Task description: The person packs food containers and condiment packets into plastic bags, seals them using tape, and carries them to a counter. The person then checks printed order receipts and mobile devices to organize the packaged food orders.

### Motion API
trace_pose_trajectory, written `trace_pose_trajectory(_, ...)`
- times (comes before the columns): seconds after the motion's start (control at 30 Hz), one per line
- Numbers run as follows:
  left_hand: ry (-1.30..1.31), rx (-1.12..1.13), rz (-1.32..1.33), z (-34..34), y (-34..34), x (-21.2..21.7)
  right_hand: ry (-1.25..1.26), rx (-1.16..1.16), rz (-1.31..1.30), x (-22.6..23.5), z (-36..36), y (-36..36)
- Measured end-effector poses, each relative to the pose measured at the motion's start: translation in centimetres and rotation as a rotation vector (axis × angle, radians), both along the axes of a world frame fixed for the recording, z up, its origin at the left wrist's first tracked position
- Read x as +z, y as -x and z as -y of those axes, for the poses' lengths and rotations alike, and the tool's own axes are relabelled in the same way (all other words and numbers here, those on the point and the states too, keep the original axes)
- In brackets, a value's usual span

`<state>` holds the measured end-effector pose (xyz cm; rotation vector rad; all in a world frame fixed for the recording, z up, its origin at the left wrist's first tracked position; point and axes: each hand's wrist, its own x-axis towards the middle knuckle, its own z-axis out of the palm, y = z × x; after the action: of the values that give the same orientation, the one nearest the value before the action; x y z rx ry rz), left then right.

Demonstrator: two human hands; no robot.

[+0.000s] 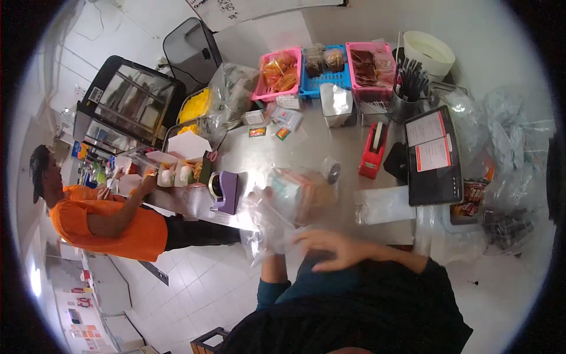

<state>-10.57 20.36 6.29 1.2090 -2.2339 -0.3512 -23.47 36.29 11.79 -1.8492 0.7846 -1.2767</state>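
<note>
Head: R hand (342,248) spread, nr bag (270,227)

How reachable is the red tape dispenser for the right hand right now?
Probably yes: the right hand looks open, and only the flat whitish plastic seems to lie near the path to the red tape dispenser.

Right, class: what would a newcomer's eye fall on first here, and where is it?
Probably the co-worker's bright orange shirt, at the picture's left. Next, the blue basket between two pink baskets along the metal counter's far side. Nearest, a blurred clear plastic bag at the counter's front edge, with the person's right hand beside it.
</note>
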Motion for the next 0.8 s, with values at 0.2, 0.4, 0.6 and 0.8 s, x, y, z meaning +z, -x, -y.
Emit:
trace_pose_trajectory(0.2,-0.718,-1.088,-1.527,1.1,-1.5,9.7,-0.054,-0.423,-0.115,-7.9,0.2,0.6)
trace_pose_trajectory(0.4,-0.583,-0.694,-1.164,1.1,-1.3,9.9,0.013,-0.399,-0.094,-6.7,6.8,4.4)
trace_pose_trajectory(0.6,-0.226,-0.440,-0.500,4.3,0.8,5.7,0.131,-0.804,-0.375,-12.3,5.5,0.6)
trace_pose_trajectory(0.8,-0.146,-0.553,0.132,3.7,4.0,0.9,0.075,-0.443,-0.664,-11.3,4.5,6.1)
